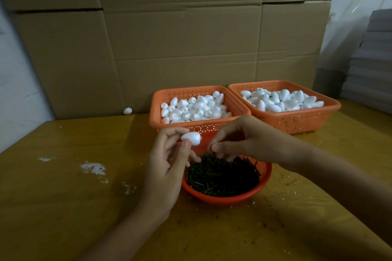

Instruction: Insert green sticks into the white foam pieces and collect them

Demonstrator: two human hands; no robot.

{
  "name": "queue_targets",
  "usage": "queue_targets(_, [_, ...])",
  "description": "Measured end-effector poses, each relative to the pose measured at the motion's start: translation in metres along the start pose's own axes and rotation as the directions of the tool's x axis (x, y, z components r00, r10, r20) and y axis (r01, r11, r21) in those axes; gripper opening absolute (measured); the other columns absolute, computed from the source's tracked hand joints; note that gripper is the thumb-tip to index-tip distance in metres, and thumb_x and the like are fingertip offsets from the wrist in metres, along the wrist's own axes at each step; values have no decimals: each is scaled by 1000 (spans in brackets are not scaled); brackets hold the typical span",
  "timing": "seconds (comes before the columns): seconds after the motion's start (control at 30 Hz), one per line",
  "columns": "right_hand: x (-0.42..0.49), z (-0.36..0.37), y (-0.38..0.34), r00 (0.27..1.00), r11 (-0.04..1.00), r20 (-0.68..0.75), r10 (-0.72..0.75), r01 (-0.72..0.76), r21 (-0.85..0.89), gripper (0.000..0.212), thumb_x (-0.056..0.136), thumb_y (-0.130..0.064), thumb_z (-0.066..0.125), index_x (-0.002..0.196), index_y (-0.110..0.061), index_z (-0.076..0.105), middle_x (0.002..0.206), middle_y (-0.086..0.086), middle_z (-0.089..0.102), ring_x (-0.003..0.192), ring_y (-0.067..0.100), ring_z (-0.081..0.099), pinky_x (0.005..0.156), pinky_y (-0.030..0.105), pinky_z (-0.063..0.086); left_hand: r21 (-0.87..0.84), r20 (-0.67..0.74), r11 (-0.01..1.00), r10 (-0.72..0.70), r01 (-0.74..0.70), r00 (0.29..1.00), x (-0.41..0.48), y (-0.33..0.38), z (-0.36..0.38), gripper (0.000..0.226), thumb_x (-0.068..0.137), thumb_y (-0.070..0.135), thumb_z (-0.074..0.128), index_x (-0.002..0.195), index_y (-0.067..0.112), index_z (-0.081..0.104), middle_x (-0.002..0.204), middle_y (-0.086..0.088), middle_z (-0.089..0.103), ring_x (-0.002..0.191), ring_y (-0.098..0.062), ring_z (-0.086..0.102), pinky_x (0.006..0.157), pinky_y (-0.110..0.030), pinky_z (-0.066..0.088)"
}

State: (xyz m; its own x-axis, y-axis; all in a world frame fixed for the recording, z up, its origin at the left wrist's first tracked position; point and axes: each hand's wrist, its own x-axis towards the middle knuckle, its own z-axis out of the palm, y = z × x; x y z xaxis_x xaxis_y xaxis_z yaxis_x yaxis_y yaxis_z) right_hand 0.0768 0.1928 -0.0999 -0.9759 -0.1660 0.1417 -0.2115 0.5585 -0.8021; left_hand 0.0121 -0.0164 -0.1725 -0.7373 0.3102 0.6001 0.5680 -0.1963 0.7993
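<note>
- Your left hand [167, 167] pinches one white foam piece [191, 138] between thumb and fingertips, just above the round basket [224, 199] of green sticks [220, 176].
- Your right hand [239, 140] has thumb and forefinger pressed together over the sticks; I cannot tell whether one sits between them (too thin to show).
- The foam looks very light and easily dented, so hold it gently by its sides, leaving one end free.
- The sticks seem thin and stiff; grip one close to its tip.
</note>
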Motion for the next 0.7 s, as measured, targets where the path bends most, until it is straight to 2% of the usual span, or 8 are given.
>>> queue_targets(0.13, [-2,-4,0,997,950,54,53,-68,305,21,99,-23,67,108,-5,72,109,13,78,99,32,77,82,32,64,-19,-2,1000,-20,20,1000,0,-1,-1,25,102,29,59,127,29,62,112,1,75,85,-24,75,71,-25,55])
queue_targets(0.2, [-2,-4,1,995,918,65,71,-90,385,21,99,-25,68,108,-6,71,109,17,77,95,32,77,79,31,64,-16,4,999,-34,34,999,0,-2,-1,29,102,29,59,130,31,64,111,2,76,87,-24,76,72,-23,56])
queue_targets(0.33, [0,-6,3,996,853,45,83,-94,514,23,92,-20,74,112,-7,73,108,21,76,92,27,78,76,27,63,-16,17,999,-31,31,999,0,-3,-2,24,102,25,60,124,29,69,105,0,76,87,-22,75,71,-22,55])
queue_targets(0.5, [0,-5,4,997,845,22,73,-73,530,30,87,-10,76,116,-5,72,112,22,76,100,29,77,81,27,63,-1,14,1000,-20,20,1000,-1,-2,-1,22,104,30,57,122,31,69,101,0,76,87,-21,75,71,-22,55])
queue_targets(0.6, [-1,-2,1,999,891,-29,39,-22,454,34,84,-7,77,118,-4,69,107,19,78,97,28,78,79,26,63,4,11,1000,-16,16,1000,0,-2,0,24,104,29,56,126,26,67,104,-1,76,86,-21,74,70,-23,55])
queue_targets(0.7, [-1,0,-1,995,918,-93,28,11,396,41,83,-6,78,119,2,60,98,20,79,92,30,78,77,29,64,18,18,1000,-8,8,1000,0,-2,-1,24,105,31,56,127,28,66,108,0,76,86,-23,74,70,-26,55])
